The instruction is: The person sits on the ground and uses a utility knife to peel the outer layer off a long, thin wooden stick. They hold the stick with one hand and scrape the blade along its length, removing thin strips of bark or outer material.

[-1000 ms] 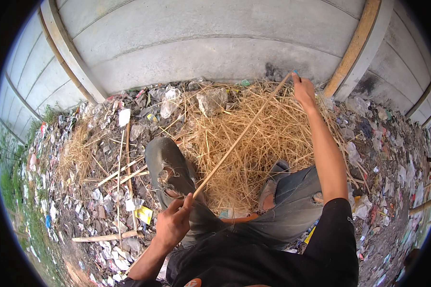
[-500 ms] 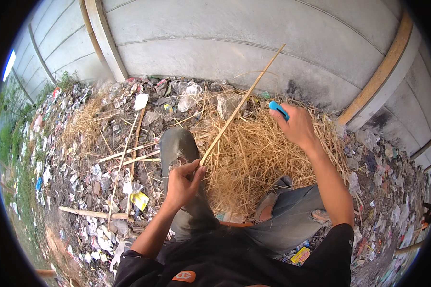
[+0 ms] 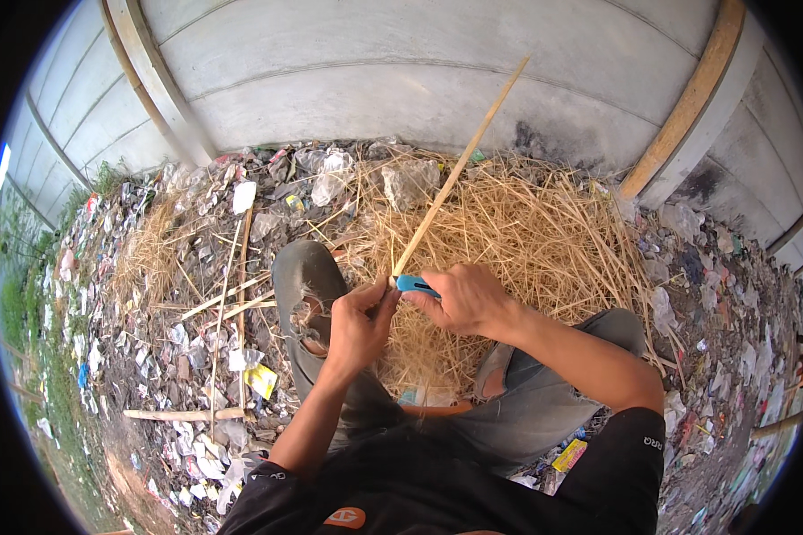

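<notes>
A long pale bamboo strip (image 3: pixel 459 169) slants up and away toward the wall, its near end pinched in my left hand (image 3: pixel 359 325). My right hand (image 3: pixel 468 299) is closed round a blue utility knife (image 3: pixel 416 284). The front of the knife meets the strip just beside my left fingertips; its blade is too small to make out. Both hands are close together between my knees, above a heap of thin straw-coloured shavings (image 3: pixel 509 232).
A grey panel wall (image 3: pixel 375 98) with wooden posts (image 3: pixel 687 98) rises beyond the heap. Scattered litter covers the ground on both sides. Several bamboo sticks (image 3: pixel 226 330) lie at the left, near a yellow packet (image 3: pixel 260 381). A pale stone (image 3: pixel 410 183) sits behind the shavings.
My right hand has come down and left with the utility knife, from above the heap to the strip beside my left hand. The left hand has shifted slightly right and up, still pinching the strip.
</notes>
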{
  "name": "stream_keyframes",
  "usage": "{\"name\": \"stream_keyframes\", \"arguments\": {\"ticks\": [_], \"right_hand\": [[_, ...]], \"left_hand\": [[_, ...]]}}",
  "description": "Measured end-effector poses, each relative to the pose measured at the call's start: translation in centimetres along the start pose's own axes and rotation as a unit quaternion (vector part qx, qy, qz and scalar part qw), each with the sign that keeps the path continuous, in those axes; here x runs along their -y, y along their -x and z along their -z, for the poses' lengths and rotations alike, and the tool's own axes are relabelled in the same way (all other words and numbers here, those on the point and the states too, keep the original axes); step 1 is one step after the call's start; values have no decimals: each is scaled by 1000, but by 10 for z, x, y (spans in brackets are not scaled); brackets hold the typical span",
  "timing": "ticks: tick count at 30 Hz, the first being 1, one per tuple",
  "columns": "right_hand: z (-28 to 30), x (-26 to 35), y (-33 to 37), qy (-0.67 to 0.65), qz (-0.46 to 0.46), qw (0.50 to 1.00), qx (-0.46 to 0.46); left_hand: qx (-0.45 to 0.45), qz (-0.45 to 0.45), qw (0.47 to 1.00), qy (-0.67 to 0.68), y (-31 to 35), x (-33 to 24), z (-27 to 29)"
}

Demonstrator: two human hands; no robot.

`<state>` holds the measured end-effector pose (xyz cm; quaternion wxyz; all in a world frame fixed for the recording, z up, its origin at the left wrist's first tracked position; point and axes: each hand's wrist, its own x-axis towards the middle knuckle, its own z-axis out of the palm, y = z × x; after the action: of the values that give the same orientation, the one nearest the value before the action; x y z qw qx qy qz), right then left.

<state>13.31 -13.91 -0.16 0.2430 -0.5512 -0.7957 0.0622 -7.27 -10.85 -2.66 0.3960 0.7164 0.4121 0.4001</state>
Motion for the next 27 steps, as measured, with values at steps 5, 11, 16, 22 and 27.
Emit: {"name": "stream_keyframes", "arguments": {"ticks": [5,11,16,22,27], "right_hand": [[8,-47,-17,-16,-123,992,-33],[141,-198,-15,-66,-450,848,-272],[168,-249,31,-18,-457,815,-357],[119,-135,-14,62,-246,943,-217],[72,-71,-23,83,-89,982,-147]], "left_hand": [[56,54,996,-37,15,7,14],[143,44,984,-98,105,-20,68],[150,126,980,25,133,24,105],[68,149,979,124,82,11,81],[29,103,981,164,36,-3,52]]}}
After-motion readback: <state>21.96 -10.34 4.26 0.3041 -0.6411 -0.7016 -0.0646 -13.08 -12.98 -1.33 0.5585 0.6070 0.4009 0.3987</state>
